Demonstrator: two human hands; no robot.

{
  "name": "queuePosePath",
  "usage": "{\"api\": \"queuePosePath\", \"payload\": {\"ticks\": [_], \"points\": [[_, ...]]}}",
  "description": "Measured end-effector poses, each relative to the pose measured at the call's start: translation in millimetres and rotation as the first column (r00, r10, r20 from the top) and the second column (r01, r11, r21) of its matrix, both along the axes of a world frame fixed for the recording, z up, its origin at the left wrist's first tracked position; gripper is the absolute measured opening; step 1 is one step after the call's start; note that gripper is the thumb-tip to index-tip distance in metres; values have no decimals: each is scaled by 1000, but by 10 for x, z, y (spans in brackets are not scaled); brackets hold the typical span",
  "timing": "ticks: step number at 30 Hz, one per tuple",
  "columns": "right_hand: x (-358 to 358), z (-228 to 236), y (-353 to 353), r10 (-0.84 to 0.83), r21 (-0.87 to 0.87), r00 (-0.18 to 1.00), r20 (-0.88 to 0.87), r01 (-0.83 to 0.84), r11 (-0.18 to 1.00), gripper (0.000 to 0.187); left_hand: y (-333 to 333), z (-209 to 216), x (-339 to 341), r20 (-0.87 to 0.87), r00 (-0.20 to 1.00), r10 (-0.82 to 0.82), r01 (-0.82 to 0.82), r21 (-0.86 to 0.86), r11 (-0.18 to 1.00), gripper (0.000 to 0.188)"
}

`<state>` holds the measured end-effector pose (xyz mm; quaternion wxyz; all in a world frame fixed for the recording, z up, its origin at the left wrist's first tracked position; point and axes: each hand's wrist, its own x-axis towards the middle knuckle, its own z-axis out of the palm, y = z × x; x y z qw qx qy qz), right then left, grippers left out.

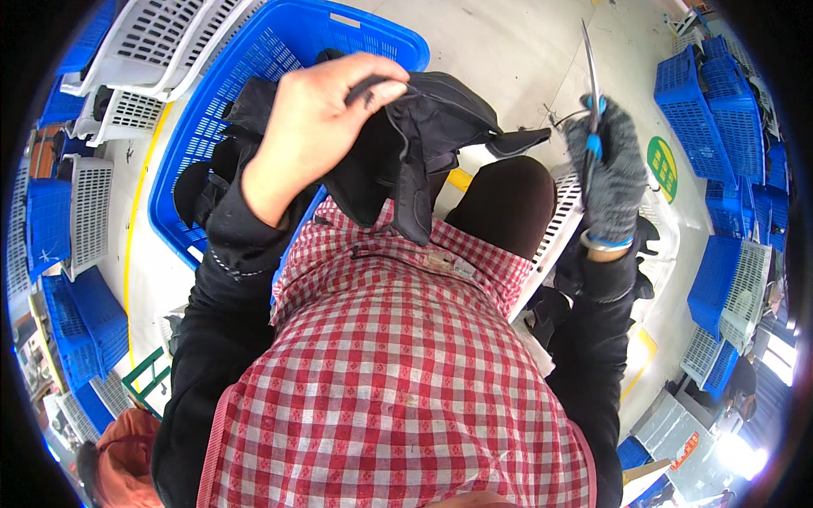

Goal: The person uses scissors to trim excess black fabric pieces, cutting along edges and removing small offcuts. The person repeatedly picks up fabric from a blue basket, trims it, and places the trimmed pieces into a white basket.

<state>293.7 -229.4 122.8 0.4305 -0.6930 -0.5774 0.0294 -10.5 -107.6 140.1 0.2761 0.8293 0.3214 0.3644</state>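
Observation:
My bare left hand pinches the edge of a black sewn piece, which has several flaps and looks like a shoe upper. The piece hangs above my lap, over the red-and-white checked apron. In a grey knit glove, my right hand is closed around a pair of scissors with blue on the handles. Their blades point upward, away from me and apart from the black piece. Whether the blades are spread cannot be made out. A thin dark thread end shows near the glove.
A blue basket with black pieces stands at my left. On my right is a white slotted basket, with more black pieces beside my forearm. Stacked blue and white crates line both sides. A green round sign marks the floor.

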Motion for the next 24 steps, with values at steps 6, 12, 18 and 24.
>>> {"api": "queuePosePath", "payload": {"ticks": [6,12,18,24], "points": [[274,140,266,242,-191,944,225,-201,961,42,176,-34,-87,81,981,-174,190,-283,940,24],[198,-117,212,408,-405,907,100,-337,850,48,174,-369,-33,53,971,-235,231,-478,847,28],[377,158,151,589,-415,692,418,-431,801,36,287,-442,109,22,963,-267,244,-486,839,29],[624,290,85,677,-469,637,369,-501,728,44,333,-420,320,23,954,-299,273,-477,835,29]]}}
